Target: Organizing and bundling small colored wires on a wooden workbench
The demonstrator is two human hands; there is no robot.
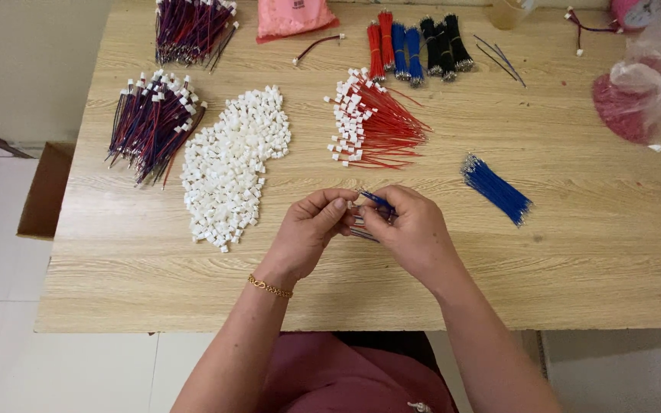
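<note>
A pale wooden tabletop (575, 268) fills most of the view, with a cardboard box (43, 191) on the tiled floor off its left edge. At the far right corner lies a crumpled clear plastic bag (656, 73) over something pinkish red, and a pink bag (292, 17) lies at the far edge.

A broad heap of small white plastic connectors (231, 164) lies left of centre. Just to its left sits a bundle of red and dark wires with white connectors on them (151, 122), and a second such bundle (189, 29) lies behind it at the far edge. Right of the white heap is a fan of red wires with white connectors on their ends (372, 122). Behind it stand tied bundles in a row: red (380, 46), blue (407, 50) and black (444, 46). A loose bunch of blue wires (496, 189) lies to the right, well apart from the hands.

Both hands meet above the near middle of the tabletop. The left hand (307, 233), a gold bracelet (269, 287) on its wrist, has its fingers curled and its fingertips pressed together on something too small to make out. The right hand (415, 233) pinches a single blue wire (376, 201), which pokes up to the left between the two hands. A few more thin wires (363, 232) show just below the fingertips.
</note>
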